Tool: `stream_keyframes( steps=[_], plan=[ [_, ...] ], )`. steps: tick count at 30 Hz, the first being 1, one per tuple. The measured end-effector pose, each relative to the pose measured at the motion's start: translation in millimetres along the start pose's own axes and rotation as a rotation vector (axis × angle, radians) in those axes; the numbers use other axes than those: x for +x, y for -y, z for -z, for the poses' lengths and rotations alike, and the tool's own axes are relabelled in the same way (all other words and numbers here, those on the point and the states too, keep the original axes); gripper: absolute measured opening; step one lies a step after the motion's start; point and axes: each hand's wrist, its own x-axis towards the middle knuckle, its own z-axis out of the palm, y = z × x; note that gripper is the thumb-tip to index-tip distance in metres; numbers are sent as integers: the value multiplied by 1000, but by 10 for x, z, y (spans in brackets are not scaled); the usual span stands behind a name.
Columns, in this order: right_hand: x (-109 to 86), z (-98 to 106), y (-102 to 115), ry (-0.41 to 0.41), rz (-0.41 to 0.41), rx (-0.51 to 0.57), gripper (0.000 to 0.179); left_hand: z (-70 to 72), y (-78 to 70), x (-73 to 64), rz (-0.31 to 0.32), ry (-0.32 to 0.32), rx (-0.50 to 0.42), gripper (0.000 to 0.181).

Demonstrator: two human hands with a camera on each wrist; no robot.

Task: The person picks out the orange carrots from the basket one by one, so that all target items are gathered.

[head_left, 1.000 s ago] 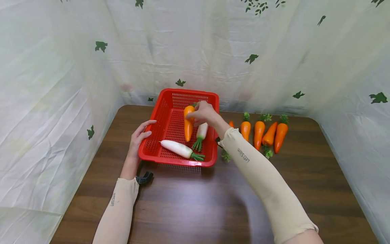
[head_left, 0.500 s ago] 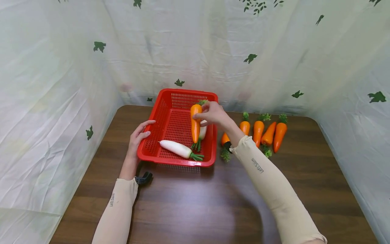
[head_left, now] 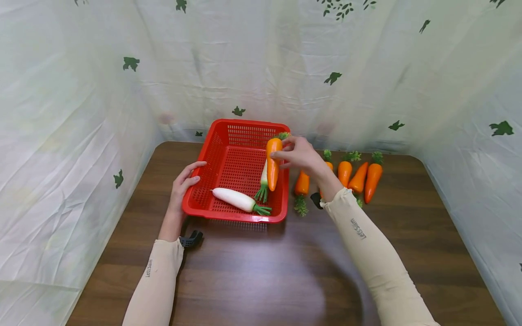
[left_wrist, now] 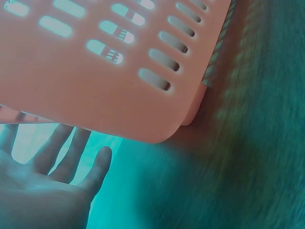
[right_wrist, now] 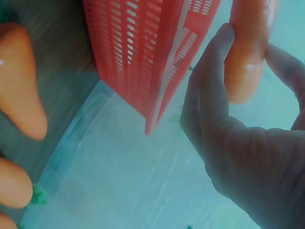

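Note:
My right hand [head_left: 302,156] pinches an orange carrot [head_left: 273,165] between thumb and fingers, with its tip pointing down and its green top at the back. The carrot is over the right side of a red plastic basket [head_left: 234,217]. It partly covers a white radish [head_left: 263,181] lying there; another white radish [head_left: 234,199] lies across the front of the basket. My left hand [head_left: 179,188] rests at the basket's left rim, fingers fairly straight. In the left wrist view, its spread fingers [left_wrist: 97,174] reach to the rim's edge.
Several carrots lie in a row to the right of the basket, including a near carrot [head_left: 302,183] with its top toward me and a far carrot [head_left: 373,181]. A patterned white curtain [head_left: 261,68] hangs behind the brown wooden table [head_left: 253,276].
My right hand has moved to the right with the carrot, from over the basket's middle to its right side. The left hand stays at the rim.

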Motion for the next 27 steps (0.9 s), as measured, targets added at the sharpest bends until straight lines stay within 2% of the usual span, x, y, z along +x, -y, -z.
stream_keyframes(
  steps=[6,17,27],
  plan=[
    [-79,171,-79,-33,7,11,66,-18,-5,13,-5,7,-5,44],
    [-275,559,-334,-94,-41,-2,71,-46,-2,26,-4,19,-16,44],
    [-389,789,-477,-119,-42,41,74,-23,-40,-12,13,10,-28,44]
  ],
)
